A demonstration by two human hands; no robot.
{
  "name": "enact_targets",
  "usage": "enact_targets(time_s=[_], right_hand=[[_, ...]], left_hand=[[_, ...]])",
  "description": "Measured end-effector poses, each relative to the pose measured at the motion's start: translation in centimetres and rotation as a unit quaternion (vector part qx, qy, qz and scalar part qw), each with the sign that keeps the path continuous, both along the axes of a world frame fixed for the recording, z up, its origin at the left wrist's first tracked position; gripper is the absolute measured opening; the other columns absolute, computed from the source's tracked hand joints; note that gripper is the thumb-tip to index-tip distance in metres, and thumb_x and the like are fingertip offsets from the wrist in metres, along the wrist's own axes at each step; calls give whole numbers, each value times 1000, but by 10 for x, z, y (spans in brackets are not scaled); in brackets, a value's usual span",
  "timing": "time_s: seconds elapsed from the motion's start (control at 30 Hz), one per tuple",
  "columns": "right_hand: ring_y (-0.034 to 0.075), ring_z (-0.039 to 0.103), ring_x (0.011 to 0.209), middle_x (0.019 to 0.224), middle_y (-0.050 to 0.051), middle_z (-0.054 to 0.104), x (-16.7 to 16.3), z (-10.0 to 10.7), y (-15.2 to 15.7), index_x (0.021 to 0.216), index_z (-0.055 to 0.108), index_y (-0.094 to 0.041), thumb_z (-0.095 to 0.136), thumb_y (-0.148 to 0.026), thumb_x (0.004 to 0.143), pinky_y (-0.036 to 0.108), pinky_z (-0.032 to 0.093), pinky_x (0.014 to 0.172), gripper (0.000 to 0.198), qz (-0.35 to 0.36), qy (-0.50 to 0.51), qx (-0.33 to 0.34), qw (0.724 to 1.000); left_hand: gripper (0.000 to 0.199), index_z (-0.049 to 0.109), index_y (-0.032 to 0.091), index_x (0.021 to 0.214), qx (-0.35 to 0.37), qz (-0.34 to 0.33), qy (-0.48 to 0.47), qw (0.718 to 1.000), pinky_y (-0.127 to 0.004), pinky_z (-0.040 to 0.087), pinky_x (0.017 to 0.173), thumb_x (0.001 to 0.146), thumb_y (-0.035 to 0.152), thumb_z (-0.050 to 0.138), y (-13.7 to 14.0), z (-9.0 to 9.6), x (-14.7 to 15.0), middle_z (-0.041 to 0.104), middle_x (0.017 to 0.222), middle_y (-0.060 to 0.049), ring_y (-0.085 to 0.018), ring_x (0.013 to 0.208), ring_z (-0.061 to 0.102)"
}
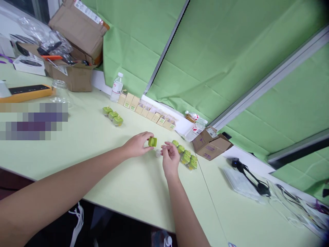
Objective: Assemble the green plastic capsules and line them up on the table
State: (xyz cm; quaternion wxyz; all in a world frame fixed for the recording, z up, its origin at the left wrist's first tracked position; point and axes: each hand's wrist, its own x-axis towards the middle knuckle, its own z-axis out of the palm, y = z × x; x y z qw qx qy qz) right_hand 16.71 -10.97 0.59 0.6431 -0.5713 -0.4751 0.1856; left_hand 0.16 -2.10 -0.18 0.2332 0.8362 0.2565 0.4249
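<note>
My left hand (138,145) is closed, with thumb and fingers pinching a small square green lid (153,142) whose hollow side shows. Close by on its right, the fingers of my right hand (170,157) are pinched together. Something tiny may be at their tips, too small to name. Just below and between the hands is a small clear cup (158,153), partly hidden by the right fingers. Small clear tubs with green lids (185,157) stand in a cluster right beside my right hand. Three more green-lidded tubs (113,115) sit farther left on the table.
Small tan boxes (146,111) line the table's back edge. An upright water bottle (117,87) is at their left end. Bottles lying down (194,132) and a cardboard box (211,144) are at right. A glass jar (59,92) and an open carton (77,76) stand far left.
</note>
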Motion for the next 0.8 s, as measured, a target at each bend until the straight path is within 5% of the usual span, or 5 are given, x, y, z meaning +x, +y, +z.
enact_targets(time_s=[0.8], right_hand=[[14, 55, 55, 75, 0, 74, -11, 0, -8, 79, 77, -21, 61, -29, 79, 26, 48, 59, 18, -34, -203, -36, 978]], left_hand=[[29, 54, 22, 109, 116, -61, 88, 987, -36, 45, 89, 82, 12, 57, -13, 7, 4, 65, 108, -4, -22, 100, 61]])
